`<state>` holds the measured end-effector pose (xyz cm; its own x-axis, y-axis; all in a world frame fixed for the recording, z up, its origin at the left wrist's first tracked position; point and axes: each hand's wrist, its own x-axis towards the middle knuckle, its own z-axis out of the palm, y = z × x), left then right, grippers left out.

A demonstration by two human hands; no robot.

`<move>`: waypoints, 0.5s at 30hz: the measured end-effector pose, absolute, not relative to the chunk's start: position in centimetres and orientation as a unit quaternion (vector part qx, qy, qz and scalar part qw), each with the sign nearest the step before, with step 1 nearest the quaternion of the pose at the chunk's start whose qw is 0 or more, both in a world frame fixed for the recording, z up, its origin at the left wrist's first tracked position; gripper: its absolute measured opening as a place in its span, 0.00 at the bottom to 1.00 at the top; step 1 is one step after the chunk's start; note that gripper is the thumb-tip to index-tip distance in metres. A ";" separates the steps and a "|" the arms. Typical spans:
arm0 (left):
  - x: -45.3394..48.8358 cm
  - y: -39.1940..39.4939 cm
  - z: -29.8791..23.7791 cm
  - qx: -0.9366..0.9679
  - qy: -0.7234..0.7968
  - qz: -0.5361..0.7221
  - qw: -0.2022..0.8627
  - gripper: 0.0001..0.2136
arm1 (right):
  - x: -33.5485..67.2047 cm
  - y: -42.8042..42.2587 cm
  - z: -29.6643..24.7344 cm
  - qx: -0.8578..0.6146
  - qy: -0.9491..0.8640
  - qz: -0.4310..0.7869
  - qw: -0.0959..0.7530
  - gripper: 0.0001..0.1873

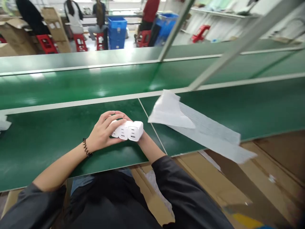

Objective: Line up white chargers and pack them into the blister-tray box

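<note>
The room is a workshop with blue crates, red stools and people at the far end. A long green worktop, split by pale strips, fills the middle. Brown cardboard lies below its near edge. A white foam sheet hangs over that edge. The left hand wraps around a row of white chargers, held just above the worktop. The right hand, mostly hidden behind them, grips from the other side. A black coil band circles the left wrist.

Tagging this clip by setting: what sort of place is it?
Probably a factory assembly or packing line: long green work surfaces run side by side, blue crates and red stools stand behind, and the left hand and right hand hold a row of white chargers.
</note>
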<state>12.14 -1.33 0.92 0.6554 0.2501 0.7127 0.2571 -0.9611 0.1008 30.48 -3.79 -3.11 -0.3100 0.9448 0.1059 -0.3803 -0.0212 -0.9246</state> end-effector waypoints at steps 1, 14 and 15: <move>11.0 -0.4 0.5 -0.897 -0.165 -0.409 0.022 0.25 | 28.9 -2.3 -2.9 -0.274 -0.481 0.673 0.490 0.38; 3.6 1.6 -5.4 -0.870 -0.282 -0.405 0.004 0.33 | 20.8 0.8 -6.3 -0.257 -0.320 0.838 0.360 0.39; 3.6 1.5 -5.5 -0.869 -0.283 -0.406 0.001 0.33 | 20.8 0.7 -6.2 -0.258 -0.322 0.840 0.353 0.40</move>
